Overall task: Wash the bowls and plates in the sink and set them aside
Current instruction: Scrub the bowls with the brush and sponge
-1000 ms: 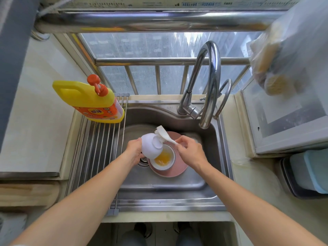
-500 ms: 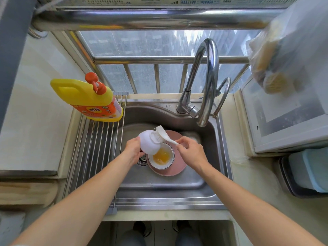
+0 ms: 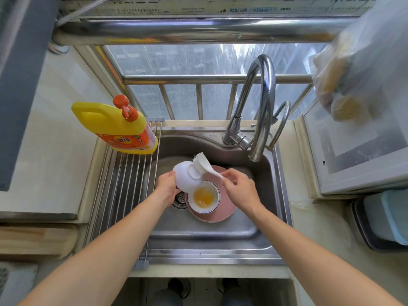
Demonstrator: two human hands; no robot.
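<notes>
Centre frame, over sink (image 3: 254, 230): left hand (image 3: 166, 187) grips white bowl (image 3: 187, 176), foot up; right hand (image 3: 239, 191) fingers pinch brush (image 3: 204, 165), handle running right-down, bristles on bowl foot.

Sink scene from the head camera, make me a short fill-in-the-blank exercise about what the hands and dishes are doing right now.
1. The left hand holds a white bowl turned ____ down.
2. The right hand scrubs it with a white ____.
3. The bowl with yellow residue sits on a ____ plate in the sink.
4. The yellow soap bottle stands on the metal ____ left of the basin.

Missing words: upside; brush; pink; rack
</notes>
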